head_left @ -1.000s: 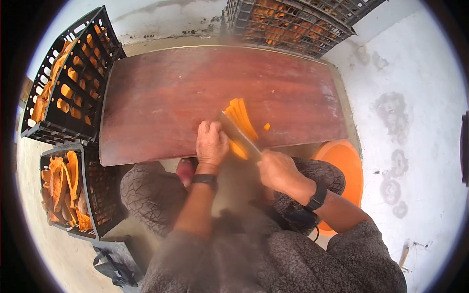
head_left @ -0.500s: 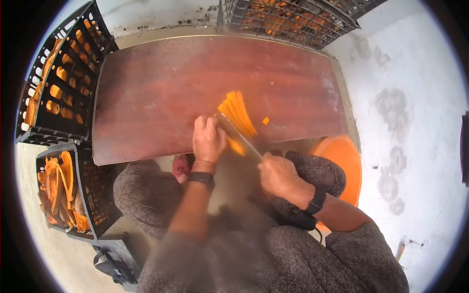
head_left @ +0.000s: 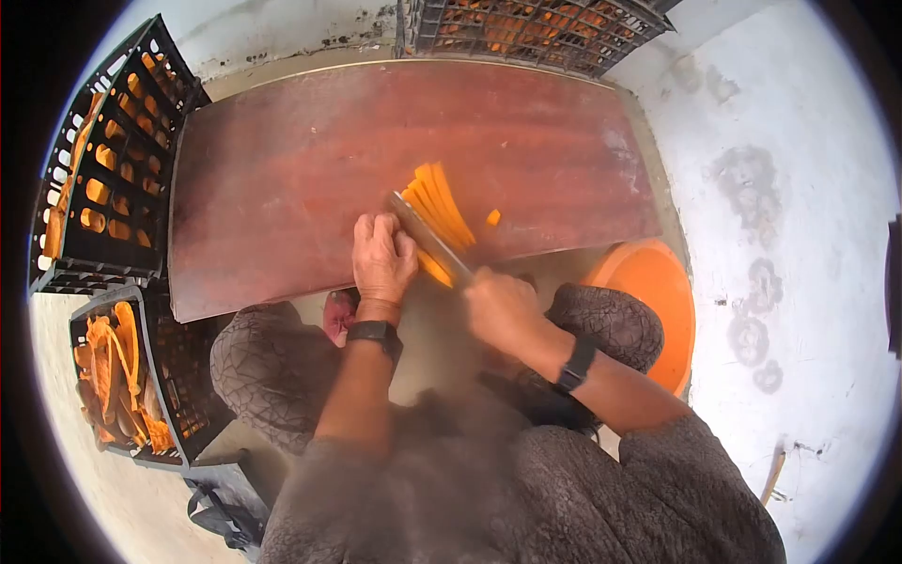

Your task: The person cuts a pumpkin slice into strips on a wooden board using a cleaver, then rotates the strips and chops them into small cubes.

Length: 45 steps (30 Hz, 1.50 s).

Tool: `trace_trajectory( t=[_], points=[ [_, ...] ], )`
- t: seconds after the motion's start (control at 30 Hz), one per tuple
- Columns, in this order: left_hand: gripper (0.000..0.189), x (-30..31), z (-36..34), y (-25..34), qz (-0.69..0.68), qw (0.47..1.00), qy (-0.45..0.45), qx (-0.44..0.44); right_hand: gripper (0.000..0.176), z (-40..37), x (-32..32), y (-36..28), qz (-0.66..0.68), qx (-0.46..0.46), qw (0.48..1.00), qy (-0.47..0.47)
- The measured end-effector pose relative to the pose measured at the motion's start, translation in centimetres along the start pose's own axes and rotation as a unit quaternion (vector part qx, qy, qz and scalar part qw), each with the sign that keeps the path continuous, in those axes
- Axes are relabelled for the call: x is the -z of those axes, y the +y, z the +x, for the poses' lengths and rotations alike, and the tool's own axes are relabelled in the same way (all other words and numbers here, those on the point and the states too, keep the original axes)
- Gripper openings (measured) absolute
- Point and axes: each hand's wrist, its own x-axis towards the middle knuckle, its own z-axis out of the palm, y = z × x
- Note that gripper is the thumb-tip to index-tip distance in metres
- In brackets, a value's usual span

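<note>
My right hand (head_left: 503,305) is wrapped round the handle of a knife (head_left: 427,235), whose blade slants up and to the left over the near edge of the red-brown board (head_left: 310,169). Orange strips (head_left: 440,202) lie fanned beyond the blade, and an orange piece (head_left: 434,270) shows on its near side. Left of the blade, my left hand (head_left: 384,254) has its fingers curled close to the orange piece; what they press on is hidden. A small orange bit (head_left: 493,217) lies right of the strips.
Black crates with orange pieces stand at the upper left (head_left: 117,155), lower left (head_left: 178,376) and far side (head_left: 536,33). An orange basin (head_left: 658,301) is beside my right knee. A white wall (head_left: 780,235) rises on the right.
The whole view has shifted slightly, so most things appear further left. My right hand and the knife have moved left a little more than the board. Both hands keep their hold.
</note>
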Motion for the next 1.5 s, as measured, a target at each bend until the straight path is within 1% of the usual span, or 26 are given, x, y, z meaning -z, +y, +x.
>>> trace_trajectory(
  t=[0.03, 0.1, 0.2, 0.3, 0.43, 0.5, 0.57, 0.63, 0.73, 0.8, 0.83, 0.93, 1.0, 1.03, 1.1, 1.17, 1.23, 1.3, 1.37, 1.43, 1.5],
  points=[
    [0.018, 0.0, 0.0, -0.1, -0.006, 1.000, -0.006, -0.008, 0.018, 0.6, -0.5, 0.0, 0.001, 0.005, 1.000, -0.003],
    [0.020, 0.5, 0.5, -0.8, -0.006, 1.000, -0.007, -0.023, 0.019, 1.8, -1.1, -0.6, -0.006, 0.015, 1.000, 0.025],
    [0.021, 0.1, 0.3, -0.5, 0.002, 1.000, -0.001, -0.019, 0.019, 1.7, -0.1, -0.5, 0.019, 0.010, 0.998, 0.054],
    [0.020, 0.4, 0.2, -0.5, -0.018, 1.000, 0.006, -0.020, 0.018, 1.3, -0.3, -1.0, 0.009, 0.004, 0.999, 0.044],
    [0.019, 0.5, 0.2, -0.5, -0.003, 1.000, -0.001, -0.022, 0.018, 0.6, 0.4, -1.8, -0.002, 0.011, 0.999, 0.052],
    [0.019, 0.5, 0.3, -0.5, 0.001, 1.000, -0.021, -0.012, 0.017, -0.4, 1.1, -1.9, -0.022, 0.000, 1.000, 0.018],
    [0.018, 0.4, 0.3, -0.4, -0.006, 1.000, -0.020, -0.001, 0.016, -0.6, 1.7, -2.3, -0.032, 0.005, 0.999, 0.015],
    [0.018, 0.4, 0.4, -0.5, -0.010, 1.000, -0.024, 0.014, 0.016, -0.3, 1.6, -2.4, -0.037, 0.008, 0.999, 0.007],
    [0.017, 0.0, 0.4, -0.3, 0.001, 1.000, -0.012, -0.003, 0.011, 0.6, 1.0, -2.4, -0.044, 0.012, 0.999, 0.014],
    [0.016, 0.1, 0.1, -0.6, -0.006, 1.000, -0.020, 0.022, 0.011, 1.8, 0.0, -2.9, -0.056, 0.013, 0.998, 0.028],
    [0.016, 0.4, -0.1, -0.8, -0.001, 1.000, -0.023, 0.020, 0.011, 2.0, -0.3, -3.1, -0.050, 0.014, 0.998, 0.027],
    [0.016, 0.5, 0.3, 0.0, -0.016, 1.000, -0.002, -0.006, 0.008, 2.6, 0.3, -3.0, -0.040, 0.029, 0.996, 0.068],
    [0.016, 0.5, 0.5, 0.1, -0.022, 1.000, 0.008, -0.015, 0.014, 2.8, 0.3, -2.6, -0.005, 0.014, 0.998, 0.056],
    [0.017, 0.5, 0.4, -0.1, -0.023, 0.999, 0.012, -0.019, 0.014, 2.8, 0.2, -2.6, -0.005, 0.017, 0.998, 0.058],
    [0.018, 0.6, 0.3, -0.3, -0.020, 0.999, 0.010, -0.024, 0.007, 2.6, 0.0, -2.6, -0.048, 0.030, 0.995, 0.086],
    [0.019, 0.4, 0.4, -0.4, -0.019, 0.999, 0.009, -0.030, 0.008, 2.4, 0.3, -2.1, -0.039, 0.045, 0.994, 0.090],
    [0.020, 0.4, 0.3, -0.5, -0.010, 0.999, 0.013, -0.036, 0.008, 1.9, 0.7, -2.1, -0.030, 0.061, 0.994, 0.089],
    [0.020, 0.2, 0.2, -0.5, -0.012, 0.999, 0.018, -0.033, 0.007, 1.1, 1.1, -2.5, -0.047, -0.001, 0.998, 0.040],
    [0.020, 0.1, 0.3, -0.5, -0.012, 0.999, 0.024, -0.030, 0.007, 0.7, 1.4, -3.1, -0.042, 0.005, 0.998, 0.044],
    [0.020, 0.1, 0.0, -0.8, 0.011, 1.000, -0.010, -0.008, 0.007, 1.2, 1.0, -3.4, -0.030, 0.013, 0.999, 0.042],
    [0.020, 0.1, -0.4, -0.7, 0.006, 1.000, -0.014, -0.012, 0.014, 2.2, 0.4, -3.1, -0.001, 0.018, 0.999, 0.049]
  ],
)
